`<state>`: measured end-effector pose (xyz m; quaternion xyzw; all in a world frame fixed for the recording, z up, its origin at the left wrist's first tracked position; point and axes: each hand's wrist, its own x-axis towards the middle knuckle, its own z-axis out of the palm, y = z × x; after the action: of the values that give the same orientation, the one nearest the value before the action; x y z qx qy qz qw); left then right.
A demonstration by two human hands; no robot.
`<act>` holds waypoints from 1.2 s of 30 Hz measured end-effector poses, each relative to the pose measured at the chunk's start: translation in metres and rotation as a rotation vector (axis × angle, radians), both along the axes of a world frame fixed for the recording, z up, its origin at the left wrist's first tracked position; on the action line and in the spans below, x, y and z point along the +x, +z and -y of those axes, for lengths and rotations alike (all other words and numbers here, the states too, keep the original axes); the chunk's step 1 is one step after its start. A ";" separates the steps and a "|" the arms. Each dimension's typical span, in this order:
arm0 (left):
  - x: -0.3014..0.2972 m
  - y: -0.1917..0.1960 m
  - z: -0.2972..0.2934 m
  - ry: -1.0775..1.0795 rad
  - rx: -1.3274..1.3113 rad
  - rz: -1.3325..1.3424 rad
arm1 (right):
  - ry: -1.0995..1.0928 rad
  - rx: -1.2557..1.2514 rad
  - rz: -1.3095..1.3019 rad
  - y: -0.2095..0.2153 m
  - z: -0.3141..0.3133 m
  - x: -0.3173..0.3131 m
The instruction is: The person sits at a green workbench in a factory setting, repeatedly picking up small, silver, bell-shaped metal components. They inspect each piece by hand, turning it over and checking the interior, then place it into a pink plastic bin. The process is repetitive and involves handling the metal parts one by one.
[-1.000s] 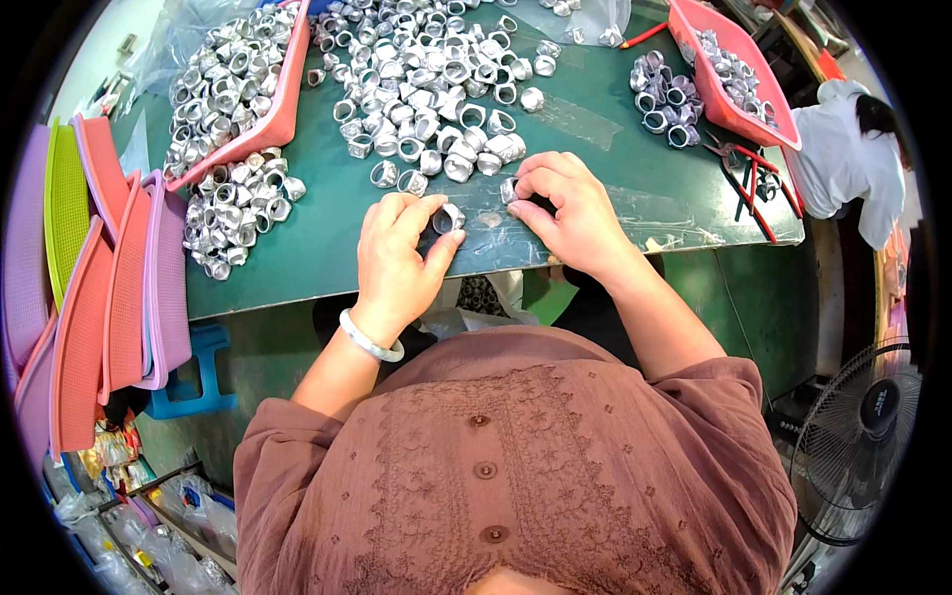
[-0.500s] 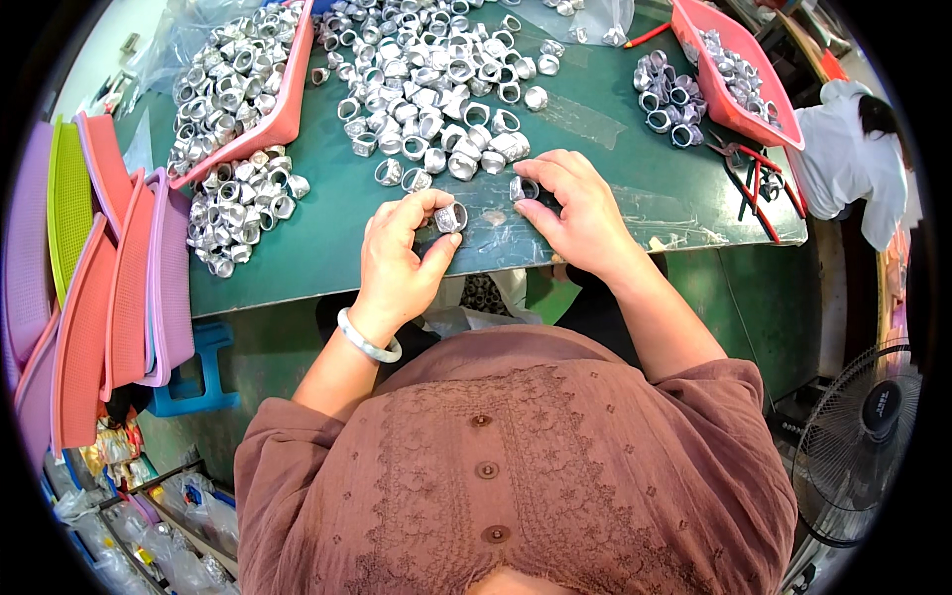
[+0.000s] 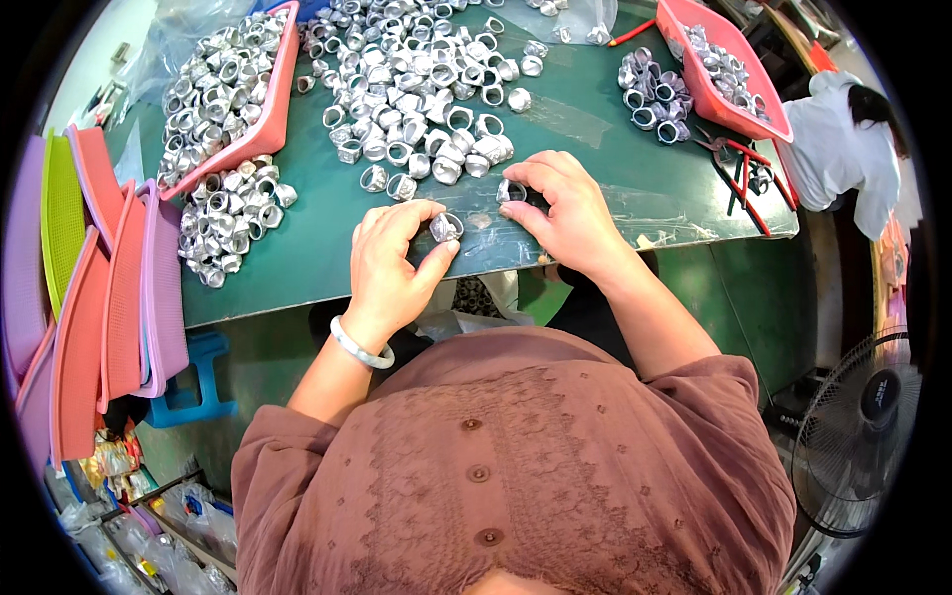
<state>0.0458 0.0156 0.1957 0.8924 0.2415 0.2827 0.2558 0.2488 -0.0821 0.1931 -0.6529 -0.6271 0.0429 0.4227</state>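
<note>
Between the thumb and fingers of my left hand [image 3: 395, 260] is a silver ring [image 3: 446, 228] with a broad patterned face. My right hand [image 3: 567, 213] pinches a second silver ring [image 3: 511, 191] by its edge, low over the table's near side. The two rings are a short gap apart. Just beyond them spreads a large heap of silver rings [image 3: 421, 94], with a couple of loose ones at its near edge. A smaller pile of rings [image 3: 230, 216] lies to the left.
Pink baskets of rings stand at left [image 3: 282, 99] and right [image 3: 684, 45] on the green table [image 3: 327, 258]. Darker rings [image 3: 654, 94] and red-handled pliers [image 3: 746, 178] lie at right. Stacked colourful baskets [image 3: 119, 297], a blue stool [image 3: 198, 382], a fan [image 3: 861, 426] and a person in white [image 3: 838, 139] are around.
The view has shifted slightly, so the table's contents sit a little further left. Both hands keep their rings; the left one's ring looks turned a little.
</note>
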 end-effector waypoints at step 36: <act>0.011 -0.002 0.002 0.047 -0.440 0.162 | 0.007 -0.166 0.351 0.018 -0.038 0.026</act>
<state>0.0563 0.0140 0.1932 0.7837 0.2966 0.3001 0.4559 0.2752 -0.0444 0.2115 -0.6809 -0.6876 -0.0185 0.2515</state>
